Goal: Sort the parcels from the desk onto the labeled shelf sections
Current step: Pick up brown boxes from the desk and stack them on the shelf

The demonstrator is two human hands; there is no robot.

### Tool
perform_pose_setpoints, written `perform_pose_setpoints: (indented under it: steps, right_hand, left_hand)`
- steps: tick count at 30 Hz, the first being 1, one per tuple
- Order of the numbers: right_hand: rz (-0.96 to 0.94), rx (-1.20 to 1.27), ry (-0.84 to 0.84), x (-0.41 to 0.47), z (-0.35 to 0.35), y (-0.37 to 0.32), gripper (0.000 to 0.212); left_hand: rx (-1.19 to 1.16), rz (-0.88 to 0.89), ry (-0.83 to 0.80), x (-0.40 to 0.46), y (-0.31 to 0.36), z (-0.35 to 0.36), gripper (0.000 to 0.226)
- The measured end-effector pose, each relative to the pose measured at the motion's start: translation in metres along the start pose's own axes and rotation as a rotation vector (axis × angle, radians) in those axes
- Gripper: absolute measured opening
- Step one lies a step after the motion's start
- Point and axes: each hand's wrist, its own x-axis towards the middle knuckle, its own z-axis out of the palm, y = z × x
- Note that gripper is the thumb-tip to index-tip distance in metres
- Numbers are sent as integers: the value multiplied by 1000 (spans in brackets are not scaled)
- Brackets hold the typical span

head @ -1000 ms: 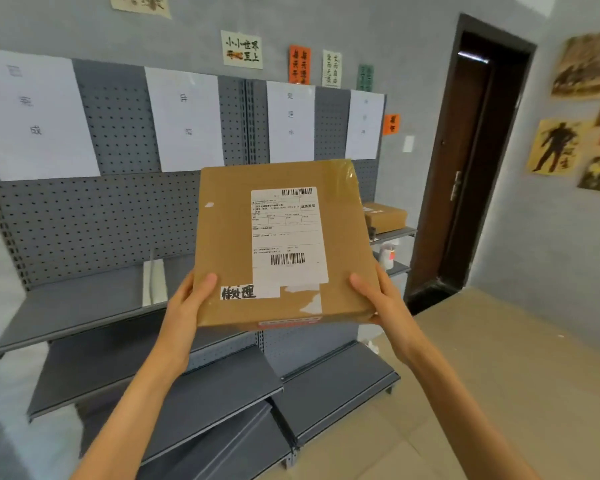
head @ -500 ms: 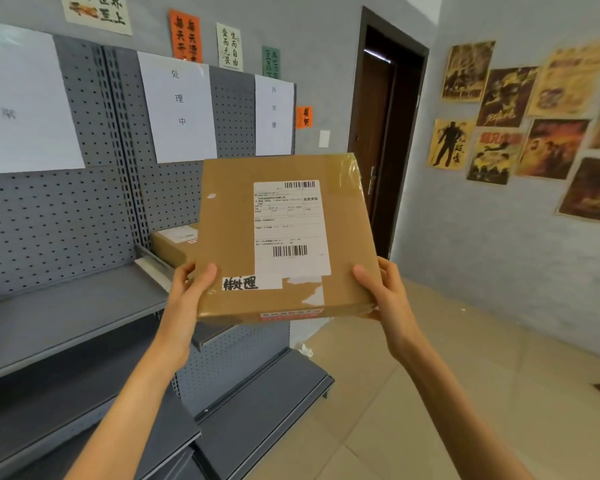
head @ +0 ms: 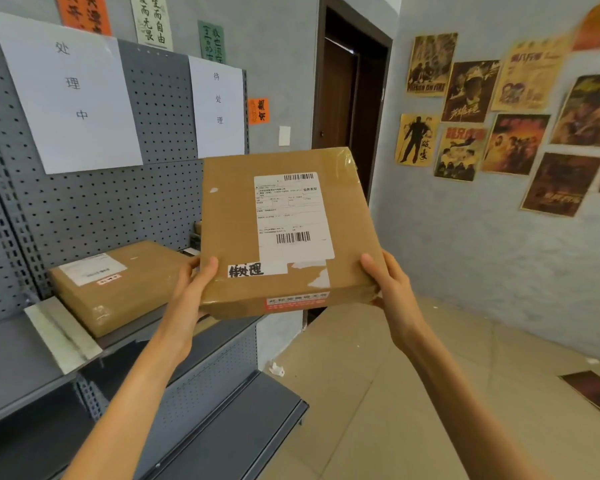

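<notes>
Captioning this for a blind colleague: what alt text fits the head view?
Left hand and right hand hold up a flat cardboard parcel before a grey shelf, where another parcel lies.

both hands (head: 194,289) (head: 388,289) hold a parcel (head: 284,233) near shelf (head: 14,351).

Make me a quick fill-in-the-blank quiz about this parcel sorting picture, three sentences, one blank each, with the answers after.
1. The held parcel is gripped by ____ hands, the left hand and the right hand.
2. A second parcel lies on the ____.
3. The black handwriting on the held parcel sits on a ____ sticker.

Answers: two; shelf; white
</notes>
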Motion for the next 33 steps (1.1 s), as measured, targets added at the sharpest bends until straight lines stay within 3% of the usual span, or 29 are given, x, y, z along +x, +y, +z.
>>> perform_pose_setpoints:
  steps: [6, 18, 21, 28, 33]
  right_hand:
    - [12, 4, -35, 84, -27, 33, 72]
    - [40, 70, -245, 265, -72, 85, 62]
    - [70, 91, -292, 294, -64, 99, 54]
    - [168, 65, -377, 350, -29, 136, 73]
    - [202, 54, -425, 393, 0, 165, 57]
  left_hand:
    - [42, -5, -9, 58, -24, 40, 58]
    - [62, 14, 183, 160, -66, 136, 62]
    - [58, -4, 273, 177, -73, 143, 53]
    - [68, -56, 415, 216, -94, 138, 41]
    - [58, -79, 486, 260, -110, 125, 38]
